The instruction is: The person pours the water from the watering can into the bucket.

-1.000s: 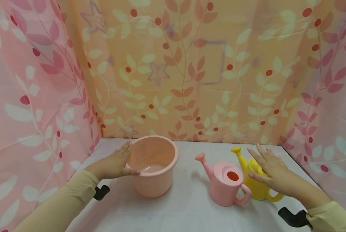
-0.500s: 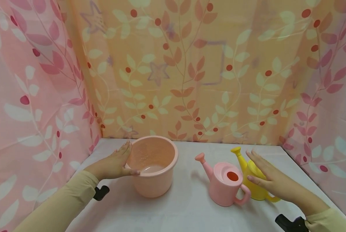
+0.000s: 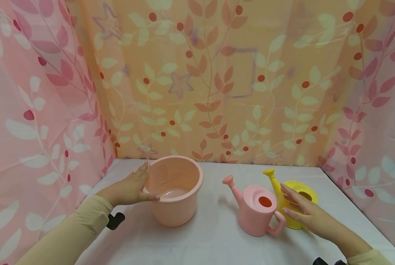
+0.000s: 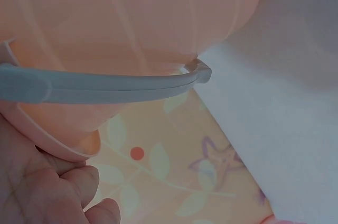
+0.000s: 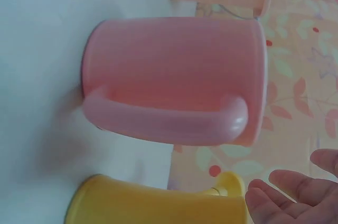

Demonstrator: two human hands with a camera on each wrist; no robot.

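Leaf-printed cloth [image 3: 170, 140] backs a white-covered desk [image 3: 217, 246]. Just beyond the fingers of the right hand [image 3: 313, 218], and far from the left hand [image 3: 129, 188], the yellow watering can [image 5: 158, 205] stands upright, its spout angled away and leftward. That right hand holds nothing, its fingers extended; contact I cannot tell. Its partner rests against the peach bucket [image 3: 179, 211], fingers outstretched, thumb over the rim. Between the hands, nearer the right, sits the pink watering can [image 3: 257, 213]. All three look like smooth, rounded plastic; the bucket carries a curved grey handle [image 4: 121, 87].
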